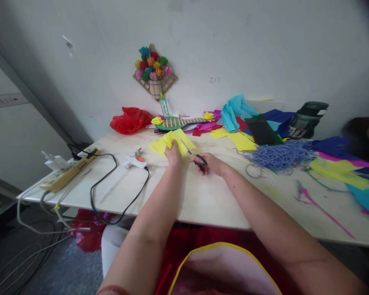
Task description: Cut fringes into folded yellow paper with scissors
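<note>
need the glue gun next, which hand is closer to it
Left. The left hand rests on the yellow paper, just right of the glue gun. The right hand, gripping scissors, is farther right.

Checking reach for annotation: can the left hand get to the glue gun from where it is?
Probably yes. The left hand rests on the yellow paper, and the glue gun lies just to its left on bare table, nothing between. It would have to release the paper first.

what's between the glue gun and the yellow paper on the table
In the head view, only bare tabletop lies between the glue gun and the yellow paper.
</note>
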Demonstrator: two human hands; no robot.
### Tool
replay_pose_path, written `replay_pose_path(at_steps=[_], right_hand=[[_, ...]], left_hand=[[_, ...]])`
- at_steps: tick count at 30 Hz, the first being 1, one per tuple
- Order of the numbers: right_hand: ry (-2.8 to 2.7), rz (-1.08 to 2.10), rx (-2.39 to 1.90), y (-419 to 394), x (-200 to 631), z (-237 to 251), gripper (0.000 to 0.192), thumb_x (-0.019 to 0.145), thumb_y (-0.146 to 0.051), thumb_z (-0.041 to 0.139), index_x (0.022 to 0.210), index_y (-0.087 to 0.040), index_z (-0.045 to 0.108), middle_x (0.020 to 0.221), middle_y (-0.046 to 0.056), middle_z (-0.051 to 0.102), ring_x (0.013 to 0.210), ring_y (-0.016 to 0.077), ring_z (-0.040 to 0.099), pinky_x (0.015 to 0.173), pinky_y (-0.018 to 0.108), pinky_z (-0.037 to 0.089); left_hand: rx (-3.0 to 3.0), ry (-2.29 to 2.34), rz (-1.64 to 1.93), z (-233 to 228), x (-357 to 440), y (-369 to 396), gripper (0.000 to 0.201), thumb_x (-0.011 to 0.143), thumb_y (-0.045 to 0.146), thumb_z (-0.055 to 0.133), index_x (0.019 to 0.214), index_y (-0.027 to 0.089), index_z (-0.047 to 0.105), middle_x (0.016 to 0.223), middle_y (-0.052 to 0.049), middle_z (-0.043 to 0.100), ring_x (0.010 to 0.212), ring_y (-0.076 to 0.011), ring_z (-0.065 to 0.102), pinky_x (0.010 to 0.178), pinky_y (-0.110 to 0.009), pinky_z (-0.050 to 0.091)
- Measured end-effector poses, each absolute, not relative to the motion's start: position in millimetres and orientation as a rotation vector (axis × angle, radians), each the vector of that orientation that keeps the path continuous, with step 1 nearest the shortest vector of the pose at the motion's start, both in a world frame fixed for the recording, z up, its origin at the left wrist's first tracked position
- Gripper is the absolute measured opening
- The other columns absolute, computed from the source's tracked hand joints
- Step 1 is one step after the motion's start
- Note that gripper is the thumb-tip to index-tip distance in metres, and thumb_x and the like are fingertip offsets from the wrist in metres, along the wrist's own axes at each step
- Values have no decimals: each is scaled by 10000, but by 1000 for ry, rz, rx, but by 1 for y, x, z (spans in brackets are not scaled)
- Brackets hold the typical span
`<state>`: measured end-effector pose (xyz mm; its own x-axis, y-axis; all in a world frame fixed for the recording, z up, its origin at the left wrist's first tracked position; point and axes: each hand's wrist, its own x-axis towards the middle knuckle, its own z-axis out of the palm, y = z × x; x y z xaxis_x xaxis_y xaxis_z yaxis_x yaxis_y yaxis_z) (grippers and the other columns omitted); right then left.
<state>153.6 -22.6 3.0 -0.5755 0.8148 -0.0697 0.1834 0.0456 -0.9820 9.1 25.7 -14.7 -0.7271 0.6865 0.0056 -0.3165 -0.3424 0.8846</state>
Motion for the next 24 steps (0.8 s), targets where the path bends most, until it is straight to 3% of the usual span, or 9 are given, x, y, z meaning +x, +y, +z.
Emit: replay_pose_path(at_steps=[24], right_hand=[[-1817,1576,-1011,-25,155,7,373,754,-489,525,858,-131,542,510,-15,556,348,71,492,285,156,309]], left_hand=[[513,1258,2074,-14,9,23,251,749,290,581,959,151,586,906,-68,633,779,-146,600,634,-240,472]])
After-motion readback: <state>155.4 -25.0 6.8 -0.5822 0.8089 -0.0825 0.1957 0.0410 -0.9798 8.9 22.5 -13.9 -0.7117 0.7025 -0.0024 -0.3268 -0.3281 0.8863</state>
